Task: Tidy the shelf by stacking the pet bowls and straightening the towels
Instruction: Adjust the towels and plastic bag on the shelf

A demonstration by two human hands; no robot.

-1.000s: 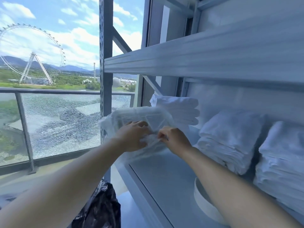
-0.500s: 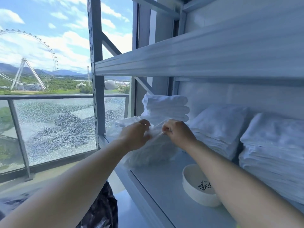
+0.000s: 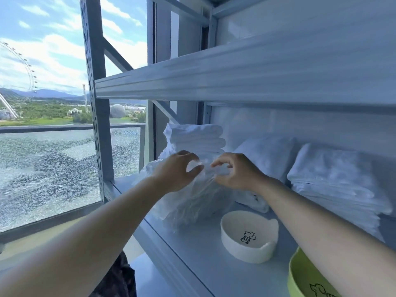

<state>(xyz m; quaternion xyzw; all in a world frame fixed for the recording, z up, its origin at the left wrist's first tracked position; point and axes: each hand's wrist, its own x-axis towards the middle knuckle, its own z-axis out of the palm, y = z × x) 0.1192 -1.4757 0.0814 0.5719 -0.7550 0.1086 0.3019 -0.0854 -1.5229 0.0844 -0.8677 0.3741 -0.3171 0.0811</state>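
Head view: left hand [image 3: 175, 170] and right hand [image 3: 238, 173] each pinch the crumpled top of the plastic-wrapped towel bundle [image 3: 192, 203] resting on the shelf [image 3: 201, 266] beneath them; pulling evenly with both pinches should square it against the folded towel stack [image 3: 196, 137] just beyond the hands.

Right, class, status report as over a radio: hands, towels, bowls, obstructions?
Both pinching clear plastic-wrapped white towel bundle: left hand, right hand. Apart, unstacked: round cream pet bowl, lime-green pet bowl. Partly covering the lime-green one: right forearm.
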